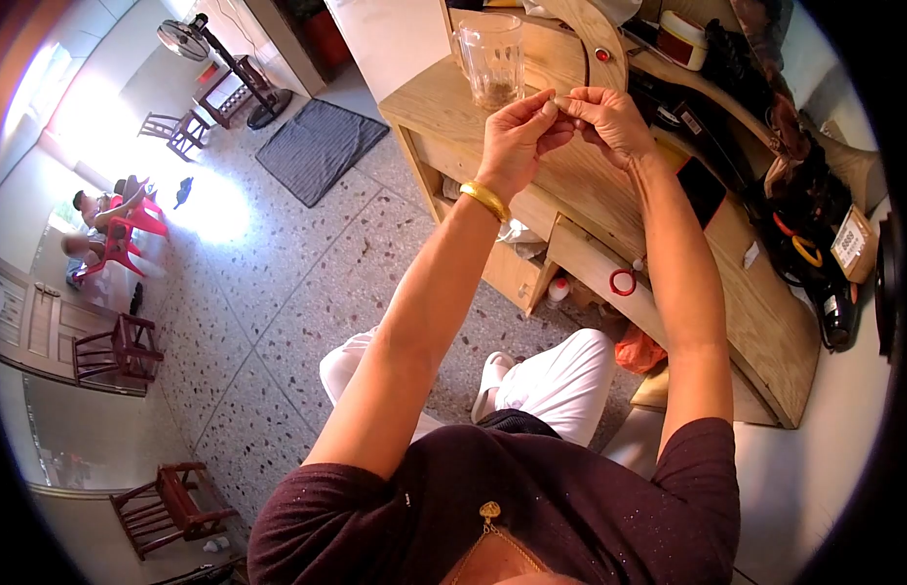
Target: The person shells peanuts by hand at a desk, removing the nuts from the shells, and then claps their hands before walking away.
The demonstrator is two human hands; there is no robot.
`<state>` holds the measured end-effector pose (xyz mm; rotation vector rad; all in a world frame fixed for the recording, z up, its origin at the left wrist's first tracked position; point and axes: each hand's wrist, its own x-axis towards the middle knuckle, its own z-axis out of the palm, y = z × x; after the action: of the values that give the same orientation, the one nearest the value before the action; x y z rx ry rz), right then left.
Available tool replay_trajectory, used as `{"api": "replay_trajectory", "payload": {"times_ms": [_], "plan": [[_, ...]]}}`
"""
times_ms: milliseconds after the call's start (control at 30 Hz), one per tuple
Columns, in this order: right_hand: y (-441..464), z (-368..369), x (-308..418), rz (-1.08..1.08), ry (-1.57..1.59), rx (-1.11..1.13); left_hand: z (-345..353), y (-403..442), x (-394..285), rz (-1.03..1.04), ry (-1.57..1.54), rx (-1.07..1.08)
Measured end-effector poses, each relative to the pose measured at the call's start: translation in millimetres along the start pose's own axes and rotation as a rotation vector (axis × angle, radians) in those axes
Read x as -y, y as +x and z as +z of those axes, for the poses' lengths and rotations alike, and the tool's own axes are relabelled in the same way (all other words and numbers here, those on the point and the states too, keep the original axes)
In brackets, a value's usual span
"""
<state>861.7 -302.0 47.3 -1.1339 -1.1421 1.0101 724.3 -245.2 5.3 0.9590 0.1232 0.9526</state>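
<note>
Both arms reach forward over a wooden dresser (pixel 590 200). My left hand (pixel 520 136), with a gold bangle (pixel 486 200) at the wrist, is closed in a pinch. Fingertip to fingertip with it, my right hand (pixel 609 122) pinches too. Something small and pale seems to sit between the fingers, too small to name. Just behind my left hand stands a clear glass mug (pixel 492 63) with a little brownish content at its bottom. A curved wooden piece with a red round spot (pixel 601 56) rises beyond my right hand.
A white jar (pixel 681 39), a black hair dryer (pixel 839 312) and dark items crowd the dresser's right side. A red ring (pixel 622 283) hangs at the drawer front. On the floor are a grey mat (pixel 322 151), a fan (pixel 185 39) and wooden chairs (pixel 171 507). People sit at far left.
</note>
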Motion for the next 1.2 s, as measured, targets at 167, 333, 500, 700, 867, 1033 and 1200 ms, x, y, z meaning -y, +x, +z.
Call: {"api": "replay_trajectory", "payload": {"times_ms": [167,333,500,700,867,1033,1200], "plan": [[6,-11,-9,-0.02,0.006,0.027,6,-1,1,0.019,0.094,-0.059],[6,3,-12,-0.11,-0.096,-0.098,8,0,3,0.012,0.124,-0.11],[4,2,-12,-0.068,-0.048,-0.115,4,2,3,-0.018,0.078,-0.044],[4,-4,-9,0.001,0.081,-0.071,2,2,-1,-0.058,0.018,0.005],[8,-7,-8,0.088,0.324,-0.065,0,2,-1,-0.081,-0.014,0.056],[0,1,4,0.09,0.26,-0.056,-1,2,-2,-0.076,0.011,0.092],[5,-2,-7,0.066,0.141,0.015,-3,3,-1,-0.049,0.063,0.105]]}}
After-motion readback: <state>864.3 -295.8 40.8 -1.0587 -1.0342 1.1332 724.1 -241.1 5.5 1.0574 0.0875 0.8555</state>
